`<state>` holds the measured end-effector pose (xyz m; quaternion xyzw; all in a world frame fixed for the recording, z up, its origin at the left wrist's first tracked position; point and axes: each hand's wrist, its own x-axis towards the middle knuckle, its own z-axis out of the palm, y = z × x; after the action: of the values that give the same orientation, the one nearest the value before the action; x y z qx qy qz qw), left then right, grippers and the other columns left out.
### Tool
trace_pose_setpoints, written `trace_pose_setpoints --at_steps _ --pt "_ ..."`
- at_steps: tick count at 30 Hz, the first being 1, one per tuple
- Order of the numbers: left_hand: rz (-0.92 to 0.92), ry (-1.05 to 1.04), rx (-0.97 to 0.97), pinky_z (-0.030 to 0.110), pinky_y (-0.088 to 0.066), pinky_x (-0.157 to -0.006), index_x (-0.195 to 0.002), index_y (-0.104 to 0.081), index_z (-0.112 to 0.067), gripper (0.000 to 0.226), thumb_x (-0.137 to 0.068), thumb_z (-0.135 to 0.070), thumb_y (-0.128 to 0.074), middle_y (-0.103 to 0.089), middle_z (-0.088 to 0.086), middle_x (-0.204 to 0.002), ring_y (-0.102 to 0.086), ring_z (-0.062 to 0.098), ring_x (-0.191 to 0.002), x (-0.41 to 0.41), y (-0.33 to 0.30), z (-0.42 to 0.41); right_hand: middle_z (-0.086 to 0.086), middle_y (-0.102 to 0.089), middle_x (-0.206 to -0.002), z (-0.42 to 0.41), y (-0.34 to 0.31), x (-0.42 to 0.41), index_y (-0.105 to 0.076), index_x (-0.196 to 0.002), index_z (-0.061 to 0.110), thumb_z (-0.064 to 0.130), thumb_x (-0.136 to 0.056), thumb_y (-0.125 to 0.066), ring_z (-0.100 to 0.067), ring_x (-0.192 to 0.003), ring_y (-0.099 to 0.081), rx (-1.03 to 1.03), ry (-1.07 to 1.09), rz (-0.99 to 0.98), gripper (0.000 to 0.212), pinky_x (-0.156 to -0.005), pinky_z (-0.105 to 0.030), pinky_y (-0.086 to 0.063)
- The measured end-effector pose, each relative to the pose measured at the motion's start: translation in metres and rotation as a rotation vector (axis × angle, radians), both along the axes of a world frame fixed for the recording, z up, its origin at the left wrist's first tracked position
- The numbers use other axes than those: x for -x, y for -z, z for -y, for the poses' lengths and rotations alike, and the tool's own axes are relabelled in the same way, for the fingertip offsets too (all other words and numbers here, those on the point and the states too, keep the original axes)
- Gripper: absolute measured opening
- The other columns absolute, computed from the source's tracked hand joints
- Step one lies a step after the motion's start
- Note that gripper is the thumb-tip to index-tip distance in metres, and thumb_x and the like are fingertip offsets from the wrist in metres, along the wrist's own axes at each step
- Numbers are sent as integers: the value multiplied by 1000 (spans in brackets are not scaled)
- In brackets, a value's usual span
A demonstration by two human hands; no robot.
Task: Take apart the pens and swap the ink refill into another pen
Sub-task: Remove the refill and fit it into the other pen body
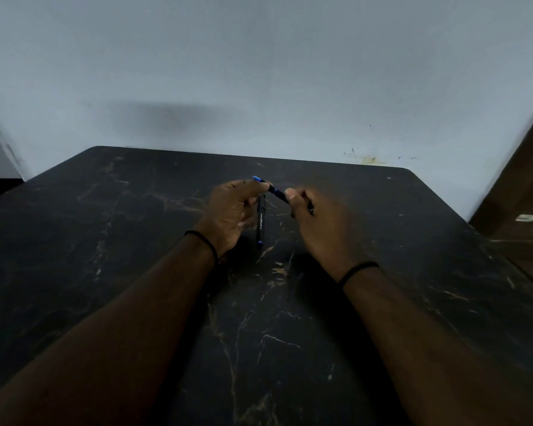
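A black pen with blue trim [277,192] is held above the table between both hands, slanting from upper left to lower right. My left hand [233,212] pinches its upper end near the blue tip. My right hand [317,219] grips its lower end, whose tip pokes out past the fingers. A second black pen [260,222] with white lettering and a blue end lies on the table just below, between the two hands, partly hidden by my left hand.
The dark marble-patterned table [136,272] stands against a pale wall [259,72]. A brown wooden surface [517,186] borders the table on the right. Both wrists wear thin black bands.
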<state>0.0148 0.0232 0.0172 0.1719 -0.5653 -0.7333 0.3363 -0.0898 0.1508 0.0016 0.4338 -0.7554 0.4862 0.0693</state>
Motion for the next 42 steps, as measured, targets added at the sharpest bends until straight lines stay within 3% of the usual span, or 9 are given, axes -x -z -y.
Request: trace_pose_setpoints --at_steps 3,8,13,22,25,29,32,39,42 --pt "-2 10 4 16 -21 -32 -107 -58 1 19 -91 -10 -62 -36 4 -61 -26 7 -33 -1 0 0 13 -58 -74 -2 -1 0 -57 -91 31 40 -87 -69 1 -69 -56 51 -16 25 15 -57 -15 -41" --pt "10 15 14 17 -23 -33 -94 -62 0 11 -91 -11 -62 -42 0 -57 -27 7 -35 -2 2 2 5 -63 -73 -2 -1 -1 -60 -85 26 56 -95 -44 -9 -66 -58 1 -9 -17 36 -60 -32 -48" --pt "-2 15 13 17 -19 -33 -85 -65 -3 8 -90 -8 -62 -41 1 -57 -26 7 -35 -1 1 -1 16 -58 -70 2 3 1 -55 -78 34 33 -84 -73 1 -66 -55 49 18 -4 19 -57 -24 -44" --pt "17 0 35 19 -19 -33 -92 -63 2 11 -91 -9 -61 -38 3 -61 -26 7 -36 -3 0 -1 12 -58 -73 -1 1 0 -59 -86 27 37 -89 -68 -2 -67 -54 12 -7 7 13 -59 -26 -43" --pt "17 3 39 18 -20 -33 -93 -64 2 12 -91 -10 -62 -39 3 -60 -26 7 -36 -1 2 2 6 -59 -69 -2 -2 -1 -62 -83 22 46 -97 -51 -9 -63 -54 -21 10 -33 29 -59 -29 -38" --pt "0 -3 25 17 -20 -33 -89 -67 0 10 -90 -9 -63 -40 2 -58 -26 7 -34 0 3 3 12 -59 -78 -4 -4 -3 -60 -95 26 39 -87 -70 -6 -73 -58 6 1 26 19 -64 -29 -48" --pt "8 -8 25 17 -20 -33 -102 -62 2 17 -90 -10 -63 -39 3 -58 -26 7 -35 1 3 2 7 -60 -72 -5 -5 -4 -61 -87 22 42 -93 -61 -9 -68 -57 -14 18 -29 21 -60 -31 -45" --pt "6 14 25 18 -19 -35 -80 -66 -6 11 -90 -10 -63 -41 2 -58 -27 8 -36 -1 3 3 7 -58 -69 -6 -7 -3 -63 -86 23 44 -99 -49 -7 -64 -55 -72 44 -79 28 -54 -26 -36" --pt "6 14 19 18 -21 -33 -83 -66 -5 9 -90 -10 -63 -42 0 -57 -27 7 -35 0 5 5 8 -64 -80 -4 -6 -2 -64 -93 25 42 -92 -62 -12 -74 -61 -33 -1 8 17 -64 -30 -49"
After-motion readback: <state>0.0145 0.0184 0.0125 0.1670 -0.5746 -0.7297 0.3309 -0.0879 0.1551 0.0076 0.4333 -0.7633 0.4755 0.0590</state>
